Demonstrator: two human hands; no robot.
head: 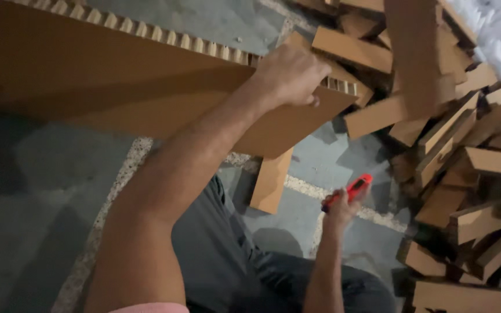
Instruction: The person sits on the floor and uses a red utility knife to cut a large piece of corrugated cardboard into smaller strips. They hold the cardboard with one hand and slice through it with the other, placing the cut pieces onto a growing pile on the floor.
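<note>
1. A large flat brown honeycomb cardboard panel (117, 81) stands on edge across the upper left of the view, its cellular core showing along the top edge. It runs from far to the left of the left hand to just past it on the right.
2. A big loose heap of brown cardboard strips and offcut blocks (459, 150) lies on the floor to the right of both hands, beyond the panel's right end and well apart from the left hand.
3. The grey concrete floor (42, 191) with a pale speckled band lies beneath both arms.
4. The person's dark grey trouser leg (221, 255) sits between the two forearms, below the left hand.
5. A narrow brown cardboard strip (271, 179) hangs or leans just under the panel's lower edge, below the left hand and to the left of the right hand.
6. The left hand (290, 74) is curled over the panel's top edge near its right corner, fingers folded down onto the near face, clamping the board.
7. The right hand (339, 211), lower and nearer the heap, is closed in a fist around a tool's handle.
8. The red and black utility knife (352, 191) points up and right from that fist, clear of the panel.
</note>
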